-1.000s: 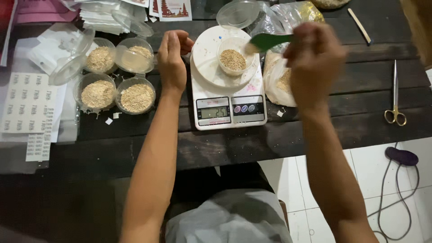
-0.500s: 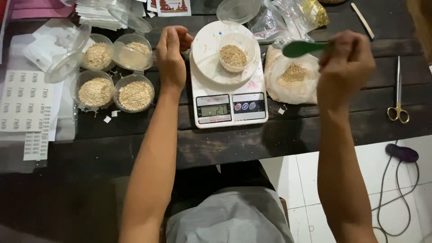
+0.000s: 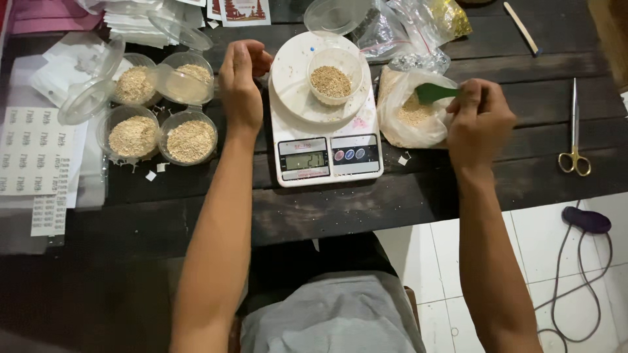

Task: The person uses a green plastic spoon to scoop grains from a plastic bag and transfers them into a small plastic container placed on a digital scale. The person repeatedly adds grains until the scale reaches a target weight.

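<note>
Dark matt wood table point(image 3: 405, 202) — glossy white plastic scale point(image 3: 325, 147).

Both forearms are bare from elbow to wrist, with no sleeves in view. The left hand point(image 3: 241, 85) and right hand point(image 3: 479, 121) carry no gloves, no rings and no watch or band at the wrists. Grey cloth with soft folds covers the lap at the bottom edge, and a darker garment shows just above it.
</note>
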